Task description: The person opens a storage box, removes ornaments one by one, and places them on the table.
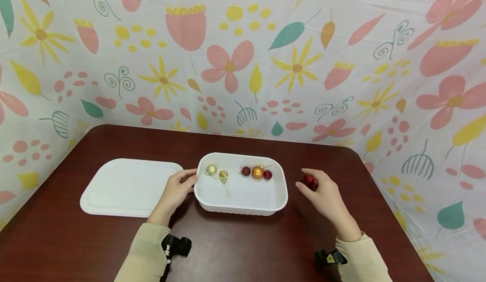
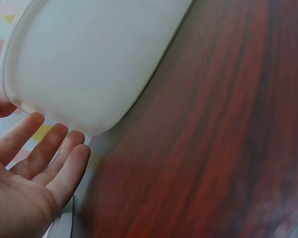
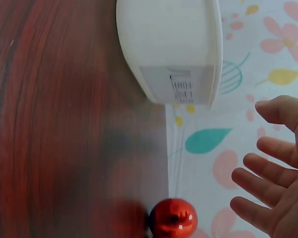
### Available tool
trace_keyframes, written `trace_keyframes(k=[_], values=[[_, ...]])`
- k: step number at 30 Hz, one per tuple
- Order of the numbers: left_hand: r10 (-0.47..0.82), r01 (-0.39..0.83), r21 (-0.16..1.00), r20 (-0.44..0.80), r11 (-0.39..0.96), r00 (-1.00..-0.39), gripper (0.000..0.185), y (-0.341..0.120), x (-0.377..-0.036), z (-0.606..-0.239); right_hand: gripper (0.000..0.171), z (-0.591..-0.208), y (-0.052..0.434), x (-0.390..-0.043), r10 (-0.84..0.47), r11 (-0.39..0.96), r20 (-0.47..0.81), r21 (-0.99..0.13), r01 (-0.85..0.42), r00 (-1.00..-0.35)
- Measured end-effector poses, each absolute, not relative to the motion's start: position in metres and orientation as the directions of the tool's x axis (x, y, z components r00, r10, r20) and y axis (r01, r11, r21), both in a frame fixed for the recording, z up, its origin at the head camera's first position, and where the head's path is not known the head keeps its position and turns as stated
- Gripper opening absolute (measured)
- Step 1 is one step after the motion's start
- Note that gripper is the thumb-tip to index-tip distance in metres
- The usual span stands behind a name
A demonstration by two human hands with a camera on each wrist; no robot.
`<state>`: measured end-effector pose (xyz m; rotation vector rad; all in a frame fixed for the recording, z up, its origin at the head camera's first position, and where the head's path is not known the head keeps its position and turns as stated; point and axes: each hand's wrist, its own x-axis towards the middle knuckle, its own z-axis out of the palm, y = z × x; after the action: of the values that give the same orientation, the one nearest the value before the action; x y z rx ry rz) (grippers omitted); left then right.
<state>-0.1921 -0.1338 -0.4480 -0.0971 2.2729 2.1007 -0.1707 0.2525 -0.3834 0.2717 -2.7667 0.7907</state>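
A white plastic box [image 1: 239, 195] stands on the table. Inside it lie a pale gold bauble [image 1: 211, 169], a smaller gold one [image 1: 223, 174], an orange one [image 1: 257, 172] and dark red baubles [image 1: 246, 171] on either side of that. At the box's left end, my left hand [image 1: 176, 190] touches the rim with thumb and fingertips, its fingers loosely extended in the left wrist view. Right of the box, my right hand [image 1: 324, 193] spreads its fingers beside a shiny red bauble [image 3: 173, 218], partly hidden by that hand in the head view.
A white lid [image 1: 117, 189] lies flat on the dark wood table [image 1: 228, 248], left of the box. Behind the table hangs a flower-patterned cloth [image 1: 235, 113]. A printed label [image 3: 178, 85] is on the box's right end.
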Motion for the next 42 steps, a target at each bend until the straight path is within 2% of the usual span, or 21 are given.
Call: trace_keyframes(k=[8,18,25,37,42], values=[[-0.012,-0.071,0.995,-0.071,0.075,-0.997,0.033,-0.134,-0.192,-0.447,0.043,-0.379,0.23,-0.173,-0.156,0.797,0.295,-0.526,-0.297,-0.943],[-0.003,-0.086,0.993,-0.087,0.082,-0.996,0.036,-0.137,-0.188,-0.446,0.044,-0.379,0.204,-0.177,-0.252,0.778,0.3,-0.502,-0.377,-0.92],[0.0,-0.076,0.994,-0.077,0.083,-0.997,0.035,-0.135,-0.19,-0.447,0.045,-0.38,0.199,-0.182,-0.271,0.785,0.305,-0.48,-0.393,-0.913],[-0.001,-0.08,0.992,-0.08,0.094,-0.997,0.035,-0.135,-0.191,-0.445,0.046,-0.378,0.191,-0.193,-0.303,0.77,0.233,-0.511,-0.382,-0.924],[-0.006,-0.08,0.992,-0.079,0.094,-0.997,0.034,-0.136,-0.191,-0.446,0.041,-0.383,0.184,-0.2,-0.325,0.75,0.213,-0.535,-0.389,-0.921]])
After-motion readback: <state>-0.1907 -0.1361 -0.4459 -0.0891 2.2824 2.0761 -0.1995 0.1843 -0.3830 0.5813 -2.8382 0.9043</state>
